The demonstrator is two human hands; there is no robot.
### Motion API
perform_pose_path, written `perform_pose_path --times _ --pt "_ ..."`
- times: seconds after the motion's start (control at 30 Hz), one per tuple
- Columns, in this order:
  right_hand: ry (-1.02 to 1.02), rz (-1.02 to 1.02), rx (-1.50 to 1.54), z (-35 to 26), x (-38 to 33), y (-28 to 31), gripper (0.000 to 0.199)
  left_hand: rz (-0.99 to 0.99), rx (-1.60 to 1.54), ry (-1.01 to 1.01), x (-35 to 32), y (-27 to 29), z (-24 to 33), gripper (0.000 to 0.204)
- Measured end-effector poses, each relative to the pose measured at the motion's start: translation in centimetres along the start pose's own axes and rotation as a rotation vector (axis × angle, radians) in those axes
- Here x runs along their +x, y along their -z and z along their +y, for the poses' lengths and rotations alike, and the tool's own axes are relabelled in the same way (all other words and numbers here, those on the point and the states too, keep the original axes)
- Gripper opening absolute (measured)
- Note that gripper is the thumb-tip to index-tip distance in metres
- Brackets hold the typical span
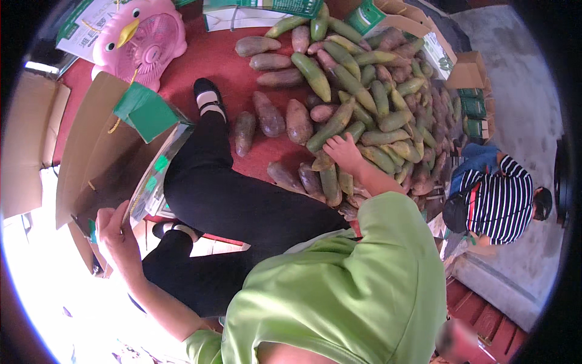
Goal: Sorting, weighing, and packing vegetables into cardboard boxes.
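Note:
A large heap of long radishes (376,97), some green and some purplish-brown, lies on a red floor covering. My right hand (344,153) reaches over the near left side of the heap. Its fingers curl over the lower end of a green radish (334,125); the thumb is hard to make out. At the left, my left hand (117,238) pinches the edge of an open cardboard box (100,151) that stands tilted beside my leg. Green flaps show on this box, and its inside is in shadow.
A pink animal-shaped fan (145,45) stands at the upper left. More cartons (473,70) edge the heap at the right. A person in a striped shirt (497,200) is beyond it, turned away. Several loose radishes (270,115) lie near my black shoe (210,97).

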State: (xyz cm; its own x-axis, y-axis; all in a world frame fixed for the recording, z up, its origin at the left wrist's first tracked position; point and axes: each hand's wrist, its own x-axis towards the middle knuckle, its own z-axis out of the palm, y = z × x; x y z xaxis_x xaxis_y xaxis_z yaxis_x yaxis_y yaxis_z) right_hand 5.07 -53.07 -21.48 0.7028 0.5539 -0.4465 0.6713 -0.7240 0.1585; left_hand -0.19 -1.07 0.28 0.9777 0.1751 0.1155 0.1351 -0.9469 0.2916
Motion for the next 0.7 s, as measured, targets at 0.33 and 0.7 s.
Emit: perform_pose_path --times 0.33,0.7 --pt "-0.268 0.059 0.336 1.8 0.9 3.9 0.062 0.009 0.034 0.041 0.0 0.5 1.1 0.032" --pt "-0.299 0.764 1.551 1.8 6.7 18.3 0.060 -0.014 0.054 0.055 -0.6 0.7 0.7 0.025"
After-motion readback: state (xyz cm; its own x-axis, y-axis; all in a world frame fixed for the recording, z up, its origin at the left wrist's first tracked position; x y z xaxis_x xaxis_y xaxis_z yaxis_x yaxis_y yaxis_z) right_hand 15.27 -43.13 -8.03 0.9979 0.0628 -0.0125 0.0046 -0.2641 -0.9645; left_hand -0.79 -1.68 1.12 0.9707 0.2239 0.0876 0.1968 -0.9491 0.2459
